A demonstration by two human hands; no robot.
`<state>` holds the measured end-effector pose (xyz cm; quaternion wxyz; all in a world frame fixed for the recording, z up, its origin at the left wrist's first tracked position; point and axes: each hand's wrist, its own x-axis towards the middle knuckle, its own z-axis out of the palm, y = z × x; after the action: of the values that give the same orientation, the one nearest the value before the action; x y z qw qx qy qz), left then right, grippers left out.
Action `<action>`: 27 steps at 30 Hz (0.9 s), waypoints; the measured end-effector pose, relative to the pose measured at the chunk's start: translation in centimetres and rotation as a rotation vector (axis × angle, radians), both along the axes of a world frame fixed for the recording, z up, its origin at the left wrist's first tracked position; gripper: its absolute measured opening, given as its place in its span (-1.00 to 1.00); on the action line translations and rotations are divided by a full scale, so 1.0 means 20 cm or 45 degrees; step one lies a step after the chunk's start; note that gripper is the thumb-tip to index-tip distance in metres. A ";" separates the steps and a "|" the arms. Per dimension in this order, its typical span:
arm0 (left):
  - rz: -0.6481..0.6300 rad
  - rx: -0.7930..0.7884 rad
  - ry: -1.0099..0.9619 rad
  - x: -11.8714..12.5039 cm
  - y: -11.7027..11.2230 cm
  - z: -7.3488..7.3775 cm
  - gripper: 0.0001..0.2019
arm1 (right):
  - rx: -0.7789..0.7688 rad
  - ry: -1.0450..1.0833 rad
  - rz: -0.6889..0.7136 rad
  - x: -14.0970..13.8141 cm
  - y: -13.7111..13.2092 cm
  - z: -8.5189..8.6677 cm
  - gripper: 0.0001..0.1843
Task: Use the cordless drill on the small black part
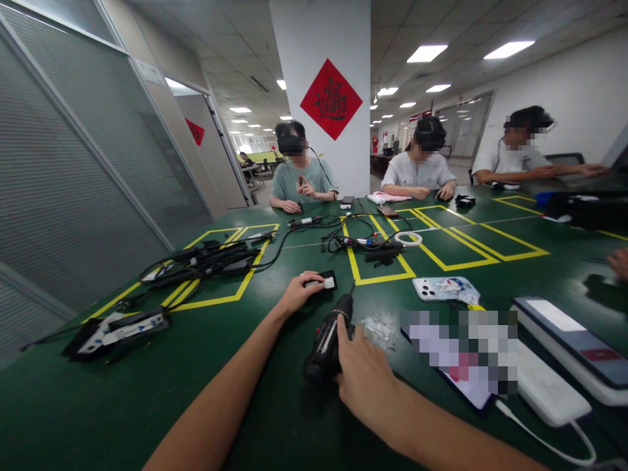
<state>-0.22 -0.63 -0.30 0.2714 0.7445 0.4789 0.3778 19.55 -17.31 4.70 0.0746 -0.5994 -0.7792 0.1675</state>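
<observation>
Seen from above the wearer's forearms, at lower centre of the frame: a black, cylindrical-bodied power drill [324, 347] with a slim dark bit [352, 288], aimed toward the upper right above a smooth, dark green tabletop [275, 399]. Apparently grasped from the right side by the right hand [366, 369], with index finger stretched along the casing; handle and remaining fingers largely hidden, trigger not visible.

Just left of the bit, near the centre of the frame: a small, flat, black rectangular piece with a white inset [330, 284], touched at its left part by the fingers of the left hand [297, 294]; whether pinched or merely pressed down, impossible to tell.

At right of centre: a pale blue phone case with a cartoon figure [446, 288]. Below it: a dark-rimmed, lavender-faced phone [473, 386], partly pixelated, and a white, slab-shaped power bank [554, 389] with a thin white cable [586, 441]. At left: a tangle of black cables [210, 258] over yellow tape outlines [245, 288].

Judged possible from here: skidding of the bit toward the left fingers, through a slanted approach or poor steadying; spinning of the piece, through light pressure; scratching of the lavender-faced phone, through a rightward swing.
</observation>
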 end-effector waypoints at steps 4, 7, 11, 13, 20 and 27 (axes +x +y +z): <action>0.010 0.015 0.002 0.00 0.00 -0.01 -0.69 | 0.036 -0.026 -0.059 -0.03 0.06 0.00 -0.02; 0.024 0.032 0.008 0.00 -0.01 -0.01 -0.70 | 0.055 -0.015 -0.084 -0.02 0.08 0.00 -0.05; 0.032 0.054 0.047 0.01 -0.01 -0.01 -0.70 | 0.082 -0.016 -0.121 0.02 0.10 -0.01 -0.06; 0.040 0.077 0.079 0.02 -0.02 0.00 -0.68 | 0.094 -0.018 -0.132 0.04 0.10 -0.02 -0.06; 0.108 0.438 0.427 0.02 -0.12 0.00 -0.45 | 0.121 -0.045 -0.169 0.02 0.09 -0.03 -0.03; 0.112 0.597 0.663 0.04 -0.12 0.00 -0.63 | 0.300 0.014 -0.139 0.21 0.01 0.06 -0.21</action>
<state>0.50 -3.10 -0.33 -0.0545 0.8365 0.4640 0.2864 23.82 -17.06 5.83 0.1576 -0.6271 -0.7592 0.0737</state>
